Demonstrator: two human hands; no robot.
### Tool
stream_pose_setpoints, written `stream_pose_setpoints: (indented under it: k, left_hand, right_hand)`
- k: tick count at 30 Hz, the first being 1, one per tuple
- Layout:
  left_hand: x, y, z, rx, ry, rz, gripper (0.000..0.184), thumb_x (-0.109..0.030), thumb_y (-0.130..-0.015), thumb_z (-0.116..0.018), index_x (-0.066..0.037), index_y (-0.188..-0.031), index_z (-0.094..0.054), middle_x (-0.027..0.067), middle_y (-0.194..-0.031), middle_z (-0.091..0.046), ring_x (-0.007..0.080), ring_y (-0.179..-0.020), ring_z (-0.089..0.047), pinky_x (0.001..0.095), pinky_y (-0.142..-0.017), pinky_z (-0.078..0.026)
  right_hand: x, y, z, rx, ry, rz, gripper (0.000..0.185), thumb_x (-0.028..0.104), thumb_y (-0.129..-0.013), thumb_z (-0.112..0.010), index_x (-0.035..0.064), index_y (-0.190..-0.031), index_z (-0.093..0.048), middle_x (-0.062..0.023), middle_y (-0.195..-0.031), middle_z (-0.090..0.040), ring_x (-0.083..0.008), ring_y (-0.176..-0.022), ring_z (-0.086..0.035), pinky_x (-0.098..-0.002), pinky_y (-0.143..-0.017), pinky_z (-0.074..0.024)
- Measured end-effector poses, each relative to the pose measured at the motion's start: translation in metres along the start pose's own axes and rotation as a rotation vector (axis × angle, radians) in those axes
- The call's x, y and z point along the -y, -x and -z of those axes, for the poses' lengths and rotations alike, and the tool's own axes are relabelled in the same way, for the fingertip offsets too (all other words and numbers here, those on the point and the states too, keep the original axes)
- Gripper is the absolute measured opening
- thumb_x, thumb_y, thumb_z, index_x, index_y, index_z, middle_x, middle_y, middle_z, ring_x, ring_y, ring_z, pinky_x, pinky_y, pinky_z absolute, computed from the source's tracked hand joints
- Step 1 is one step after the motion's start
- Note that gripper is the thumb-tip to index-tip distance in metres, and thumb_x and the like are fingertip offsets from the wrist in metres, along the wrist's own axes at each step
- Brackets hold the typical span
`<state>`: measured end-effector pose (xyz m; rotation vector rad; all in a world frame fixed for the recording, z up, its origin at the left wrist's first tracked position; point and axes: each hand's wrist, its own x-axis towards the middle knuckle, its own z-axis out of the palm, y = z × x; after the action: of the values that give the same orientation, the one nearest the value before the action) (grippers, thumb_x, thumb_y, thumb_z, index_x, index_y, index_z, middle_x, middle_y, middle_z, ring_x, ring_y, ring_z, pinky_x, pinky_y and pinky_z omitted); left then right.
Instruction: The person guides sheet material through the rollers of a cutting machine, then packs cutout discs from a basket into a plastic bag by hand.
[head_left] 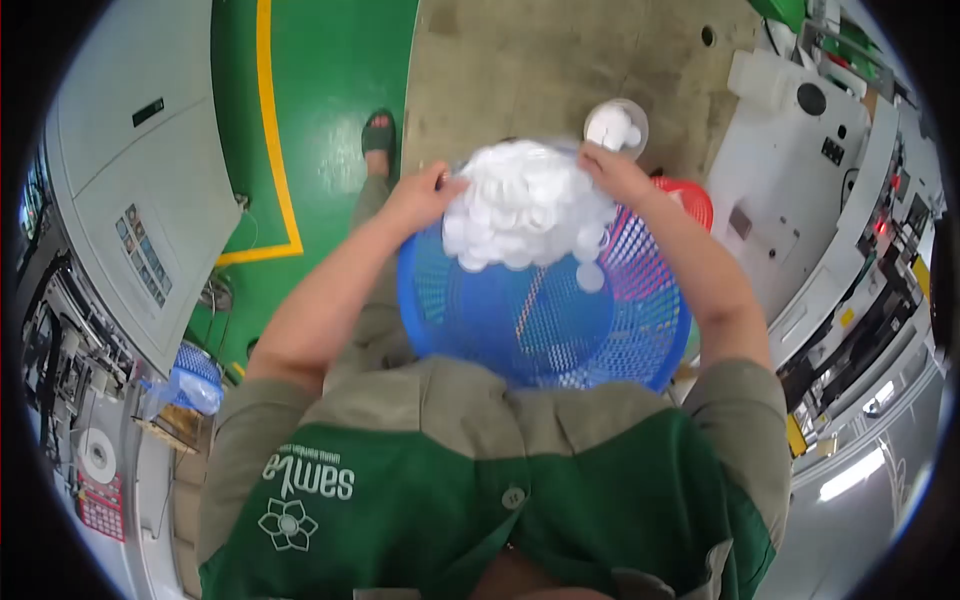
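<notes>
A blue plastic basket (480, 310) with perforated sides is held in front of my body. White round discs (520, 200) lie heaped against its far side, and a few loose ones have spread toward the middle. My left hand (425, 197) is closed around the far left part of the rim, fingers curled. On the far right part of the rim, my right hand (615, 175) is closed too, with its fingertips partly hidden. The near edge of the basket rests close to my waist.
A white bucket (640, 118) holding white pieces stands on the floor beyond my right hand. Part of a red basket (690, 200) shows behind the blue one. Machine cabinets (130, 200) flank the left, and a pale machine (790, 180) the right. A yellow line (270, 130) marks the green floor.
</notes>
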<state>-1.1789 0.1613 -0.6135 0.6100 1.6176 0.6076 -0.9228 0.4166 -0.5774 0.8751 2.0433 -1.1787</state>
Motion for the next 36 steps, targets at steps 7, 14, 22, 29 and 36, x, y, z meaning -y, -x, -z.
stream_pose_setpoints:
  k: [7, 14, 22, 29, 36]
  left_hand:
    - [0.002, -0.011, 0.024, 0.027, -0.041, -0.033, 0.031, -0.025, -0.078, -0.072, -0.004, -0.094, -0.055, 0.0105, -0.084, -0.06, 0.0212, -0.076, -0.058, 0.0341, -0.07, -0.047]
    - [0.092, -0.015, -0.016, 0.125, 0.184, 0.109, 0.038, -0.031, -0.078, -0.078, -0.003, -0.09, -0.055, 0.0061, -0.079, -0.058, 0.0162, -0.074, -0.055, 0.0316, -0.069, -0.047]
    - [0.101, -0.001, -0.044, 0.17, 0.376, 0.245, 0.028, -0.021, -0.08, -0.078, -0.008, -0.086, -0.054, -0.0018, -0.076, -0.054, 0.0077, -0.07, -0.049, 0.0248, -0.061, -0.042]
    - [0.098, -0.005, -0.042, 0.072, 0.46, 0.082, 0.026, -0.014, -0.081, -0.077, -0.008, -0.088, -0.053, -0.0036, -0.075, -0.05, 0.0064, -0.07, -0.047, 0.0238, -0.061, -0.04]
    - [0.097, -0.007, -0.043, 0.135, 0.297, 0.02, 0.025, -0.007, -0.081, -0.075, -0.008, -0.087, -0.05, -0.0042, -0.076, -0.047, 0.0065, -0.069, -0.043, 0.0236, -0.061, -0.039]
  right_hand:
    - [0.0, -0.021, -0.004, -0.086, -0.082, 0.072, 0.015, 0.02, -0.097, -0.051, 0.0063, -0.102, -0.054, -0.0169, -0.091, -0.062, -0.0344, -0.088, -0.061, -0.0374, -0.078, -0.0476]
    - [-0.008, -0.022, -0.03, 0.043, -0.001, 0.07, 0.017, 0.024, -0.097, -0.052, 0.0078, -0.102, -0.054, -0.0176, -0.094, -0.063, -0.037, -0.089, -0.061, -0.0412, -0.077, -0.0472]
    - [-0.021, -0.02, -0.028, 0.266, 0.014, 0.086, 0.018, 0.026, -0.096, -0.053, 0.0095, -0.103, -0.056, -0.0157, -0.096, -0.065, -0.0365, -0.09, -0.061, -0.0418, -0.079, -0.0472]
    - [-0.032, -0.035, -0.028, 0.136, -0.056, 0.051, 0.021, 0.028, -0.097, -0.052, 0.0091, -0.103, -0.058, -0.0164, -0.096, -0.065, -0.035, -0.088, -0.062, -0.04, -0.078, -0.0482]
    - [-0.026, -0.02, -0.051, 0.139, -0.096, 0.033, 0.02, 0.026, -0.096, -0.055, 0.0077, -0.103, -0.058, -0.0164, -0.098, -0.064, -0.0342, -0.09, -0.062, -0.0401, -0.079, -0.0478]
